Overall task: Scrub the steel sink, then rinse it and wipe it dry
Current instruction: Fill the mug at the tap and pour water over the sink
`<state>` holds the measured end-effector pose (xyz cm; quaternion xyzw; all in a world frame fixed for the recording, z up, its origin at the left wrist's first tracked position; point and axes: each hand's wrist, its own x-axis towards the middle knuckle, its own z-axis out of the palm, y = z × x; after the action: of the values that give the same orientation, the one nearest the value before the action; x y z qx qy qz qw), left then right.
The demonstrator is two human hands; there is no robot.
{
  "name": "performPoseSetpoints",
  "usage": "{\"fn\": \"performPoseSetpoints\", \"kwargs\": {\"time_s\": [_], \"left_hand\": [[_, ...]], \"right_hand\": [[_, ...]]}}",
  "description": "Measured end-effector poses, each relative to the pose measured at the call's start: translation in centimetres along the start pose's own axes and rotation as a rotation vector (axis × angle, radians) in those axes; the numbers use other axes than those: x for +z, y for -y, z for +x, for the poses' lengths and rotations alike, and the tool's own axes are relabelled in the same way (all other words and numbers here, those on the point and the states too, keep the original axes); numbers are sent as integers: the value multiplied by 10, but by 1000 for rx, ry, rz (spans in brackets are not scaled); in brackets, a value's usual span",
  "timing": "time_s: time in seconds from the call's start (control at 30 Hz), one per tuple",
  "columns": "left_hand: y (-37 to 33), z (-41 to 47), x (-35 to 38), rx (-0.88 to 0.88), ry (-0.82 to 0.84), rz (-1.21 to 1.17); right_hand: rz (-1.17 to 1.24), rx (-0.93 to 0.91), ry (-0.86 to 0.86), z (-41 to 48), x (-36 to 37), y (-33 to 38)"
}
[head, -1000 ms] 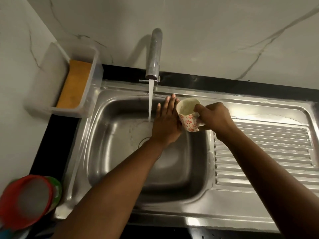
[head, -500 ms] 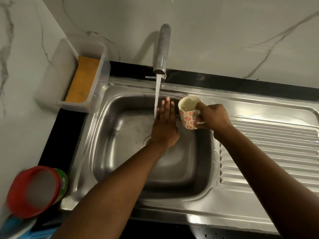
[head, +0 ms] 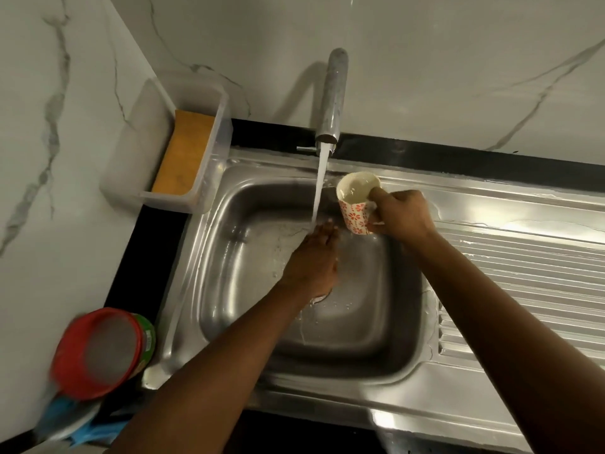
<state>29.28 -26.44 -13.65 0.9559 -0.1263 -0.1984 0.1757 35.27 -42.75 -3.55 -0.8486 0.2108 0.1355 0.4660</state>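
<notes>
Red-lidded tub (head: pixel 98 352): stands blurred at the near left corner of the dark surface (head: pixel 131 257), off the steel, likely parked clear of the splash.
Blue cloth (head: pixel 82 424): lies crumpled beneath the tub. It may be kept back for drying, though that is a guess.
Clear tray (head: pixel 131 142): sits against the wall at the sink's far left corner. An orange sponge (head: pixel 185 152) stands on edge inside it, within reach yet above the wet.
Steel sink (head: pixel 229 290): set into the surface at the centre of view, its basin wet, with drops and a thin film on the floor.
Tap (head: pixel 332 93): reaches out from the wall over the basin's back edge, and water (head: pixel 319 188) falls in a steady stream.
Left hand (head: pixel 314 257): low in the basin above the drain, fingers (head: pixel 327 231) straight and pressed together, tips right under the stream. I judge it is placed so to spread water over the steel and rub it.
Mug (head: pixel 353 217): flowered and tilted, mouth toward the tap, just right of the stream and not under it. It seems ready to catch water for pouring round the walls.
Right hand (head: pixel 402 214): grips the mug, one digit hooked over the rim, the rest curled round its far side.
Drainboard (head: pixel 523 257): ribbed, right of the basin, streaked with water.
Step in hand: rinsing, by my reading. Wiping dry is not yet done.
</notes>
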Motion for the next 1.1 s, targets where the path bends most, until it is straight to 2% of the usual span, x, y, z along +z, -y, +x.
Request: {"fn": "performPoseSetpoints", "kwargs": {"time_s": [0.1, 0.23, 0.33, 0.47, 0.6, 0.8, 1.1], "left_hand": [[32, -26, -19, -28, -41, 20], [74, -44, -44, -33, -326, 70], [95, -32, -60, -15, -446, 156], [115, -8, -77, -63, -314, 288], [134, 6, -75, -122, -234, 314], [158, 5, -66, 16, -295, 428], [158, 20, -70, 163, -289, 386]], "right_hand": [[193, 16, -6, -27, 1, -23], [291, 140, -59, -60, 9, -52], [310, 215, -35, -79, 26, -59], [311, 227, 73, -96, 58, -39], [277, 162, 128, -92, 100, 6], [210, -7, 108, -75, 138, 70], [323, 75, 43, -85, 139, 64]]}}
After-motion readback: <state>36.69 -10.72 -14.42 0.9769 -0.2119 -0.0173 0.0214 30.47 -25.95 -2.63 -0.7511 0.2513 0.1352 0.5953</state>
